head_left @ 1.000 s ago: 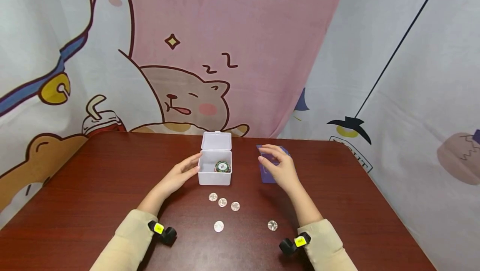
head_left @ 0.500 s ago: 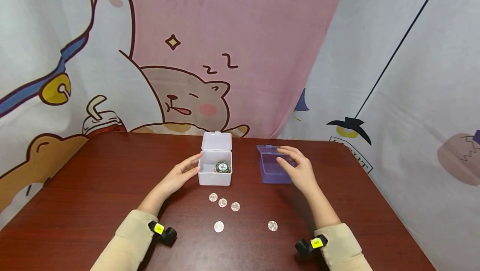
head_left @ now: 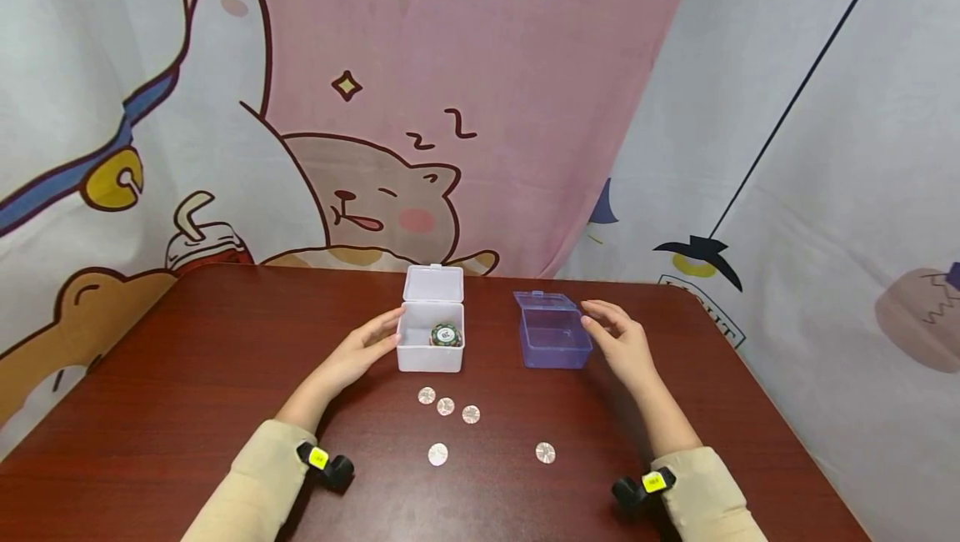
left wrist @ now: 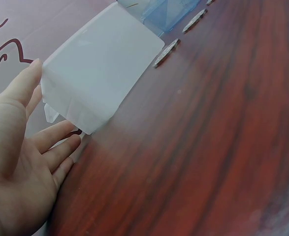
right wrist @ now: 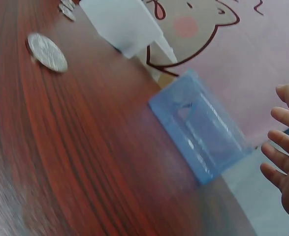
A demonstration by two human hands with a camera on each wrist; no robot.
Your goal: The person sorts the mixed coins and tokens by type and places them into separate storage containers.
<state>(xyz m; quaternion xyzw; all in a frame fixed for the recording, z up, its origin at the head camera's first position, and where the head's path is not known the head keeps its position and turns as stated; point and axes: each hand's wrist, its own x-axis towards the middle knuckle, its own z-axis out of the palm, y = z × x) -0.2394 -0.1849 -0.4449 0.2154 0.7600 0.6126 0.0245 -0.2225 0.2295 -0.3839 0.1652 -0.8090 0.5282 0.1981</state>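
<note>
My left hand (head_left: pixel 352 363) rests at the left side of a white plastic box (head_left: pixel 429 359), fingers extended, thumb near its front corner. The box's lid stands tipped back, and a green poker chip (head_left: pixel 446 334) lies inside at the right. Beside the right wall of a see-through blue-purple box (head_left: pixel 555 357) is my right hand (head_left: pixel 628 352), fingers spread loosely with nothing in them. In the right wrist view a gap separates that hand from the blue box (right wrist: pixel 203 132). This box's lid is also tipped back.
Several silver coins lie on the brown table (head_left: pixel 352 484): a row with one coin (head_left: pixel 446 406) in its middle before the white box, another coin (head_left: pixel 438 454) nearer, and a coin (head_left: pixel 545 452) farther right. A printed cloth (head_left: pixel 525 108) hangs behind the table.
My right hand has moved right, from over the blue box to beside its right wall, so the whole box shows. My left hand and the white box have stayed put.
</note>
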